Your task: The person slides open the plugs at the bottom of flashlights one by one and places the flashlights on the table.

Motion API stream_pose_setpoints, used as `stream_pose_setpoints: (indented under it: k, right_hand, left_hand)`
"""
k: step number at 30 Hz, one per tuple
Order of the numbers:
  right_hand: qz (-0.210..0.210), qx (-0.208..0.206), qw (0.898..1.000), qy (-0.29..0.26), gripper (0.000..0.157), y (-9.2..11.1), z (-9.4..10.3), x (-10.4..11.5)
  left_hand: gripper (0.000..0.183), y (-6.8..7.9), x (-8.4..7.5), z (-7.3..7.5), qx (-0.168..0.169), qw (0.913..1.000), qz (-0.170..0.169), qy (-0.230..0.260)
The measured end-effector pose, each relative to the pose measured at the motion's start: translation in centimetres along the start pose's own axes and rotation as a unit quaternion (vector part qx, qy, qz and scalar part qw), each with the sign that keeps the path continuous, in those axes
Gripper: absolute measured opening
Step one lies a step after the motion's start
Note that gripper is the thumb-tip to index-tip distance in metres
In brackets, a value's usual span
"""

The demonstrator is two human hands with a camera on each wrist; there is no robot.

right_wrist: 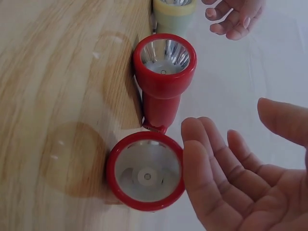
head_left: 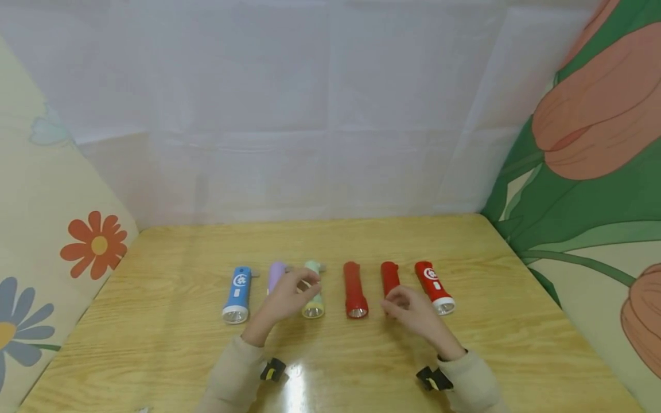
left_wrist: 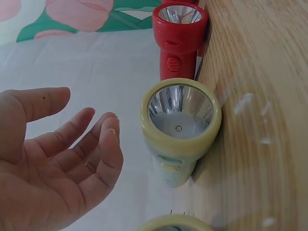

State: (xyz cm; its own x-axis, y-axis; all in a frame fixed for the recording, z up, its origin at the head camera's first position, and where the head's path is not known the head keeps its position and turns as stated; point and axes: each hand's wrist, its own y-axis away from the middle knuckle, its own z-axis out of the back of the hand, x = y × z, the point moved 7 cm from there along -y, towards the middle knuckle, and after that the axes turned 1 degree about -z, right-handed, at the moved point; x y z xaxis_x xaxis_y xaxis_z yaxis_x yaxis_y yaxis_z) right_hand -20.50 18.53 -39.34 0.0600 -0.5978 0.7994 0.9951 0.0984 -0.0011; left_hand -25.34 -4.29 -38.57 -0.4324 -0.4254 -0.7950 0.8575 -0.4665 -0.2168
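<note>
Beige cloth sleeves [head_left: 234, 364] reach over the pale wood-grain table [head_left: 155, 321] from its near side; small black-and-yellow fittings [head_left: 272, 370] sit at the cuffs, presumably part of the wrist cameras. Six plastic-looking flashlights lie on the tabletop in one row, lens ends toward the person, probably so that each has room for fingers beside it; from the person's left come a blue flashlight with a white head [head_left: 238, 292], a purple flashlight [head_left: 277, 272] partly hidden by a hand, a mint-green flashlight with a pale yellow rim [head_left: 314, 308], a plain red flashlight with a broad head [head_left: 354, 287], a second plain red flashlight [head_left: 390, 276] and a red flashlight with a white head and emblem [head_left: 431, 281]. Over the purple and mint-green ones hangs the left hand [head_left: 290, 293], thumb and loosely bent fingers apart, nothing between them; its own wrist view shows it beside the mint-green one, seemingly kept loose so as not to disturb the row; the right hand [head_left: 413, 312] is at the lens end of the second plain red one, thumb well away from the relaxed fingers, holding nothing; one finger borders the rim, but whether it touches, I cannot tell.
</note>
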Motion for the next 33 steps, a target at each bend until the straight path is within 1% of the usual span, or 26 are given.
stream_pose_setpoints:
  k: [2, 6, 9, 10, 12, 13, 15, 18, 20, 24, 28, 33]
  right_hand:
    - [-0.003, -0.004, 1.0, 0.004, 0.011, 0.0, 0.1, -0.1]
    - [0.009, 0.001, 1.0, 0.0, 0.012, 0.0, 0.1, -0.2]
    - [0.019, 0.009, 1.0, -0.004, 0.014, -0.1, 0.0, -0.2]
    - [0.023, 0.012, 1.0, -0.006, 0.015, -0.1, -0.1, -0.2]
    - [0.031, 0.02, 0.999, -0.016, 0.019, -0.2, -0.2, -0.1]
    - [0.033, 0.024, 0.999, -0.023, 0.021, -0.2, -0.2, -0.1]
    - [0.035, 0.035, 0.998, -0.039, 0.025, -0.2, -0.4, -0.1]
    - [0.032, 0.046, 0.997, -0.06, 0.033, -0.3, -0.7, -0.1]
    - [0.029, 0.049, 0.997, -0.059, 0.038, -0.4, -0.9, 0.0]
    - [0.025, 0.05, 0.998, -0.04, 0.043, -0.5, -1.3, 0.5]
    - [0.018, 0.044, 0.999, -0.012, 0.044, -0.8, -1.7, 0.9]
    - [-0.013, 0.035, 0.999, 0.003, 0.046, -1.5, -2.5, 0.7]
  left_hand:
    - [0.017, 0.0, 0.0, -0.1, 0.001, 1.0, -0.004, -0.001]
    - [0.019, -0.1, 0.1, -0.3, -0.003, 0.9999, -0.014, 0.001]
    - [0.018, -0.4, 0.0, -0.4, -0.017, 0.999, -0.041, -0.003]
    - [0.019, -0.4, -0.2, -0.4, -0.024, 0.9981, -0.056, -0.007]
    - [0.02, -0.7, -0.2, -0.4, -0.034, 0.9974, -0.063, -0.006]
    - [0.021, -0.8, -0.1, -0.5, -0.038, 0.9974, -0.06, -0.004]
    - [0.023, -1.2, 0.4, -0.7, -0.041, 0.9987, -0.031, 0.0]
    - [0.028, -1.9, 1.2, -1.1, -0.038, 0.9988, 0.029, 0.011]
    - [0.031, -2.2, 1.5, -1.3, -0.034, 0.998, 0.053, 0.01]
    - [0.038, -3.0, 1.7, -1.7, -0.026, 0.997, 0.071, 0.016]
    - [0.041, -3.8, 1.7, -2.3, -0.017, 0.9966, 0.08, 0.014]
    - [0.043, -4.9, 1.8, -2.9, 0.002, 0.9957, 0.091, 0.017]
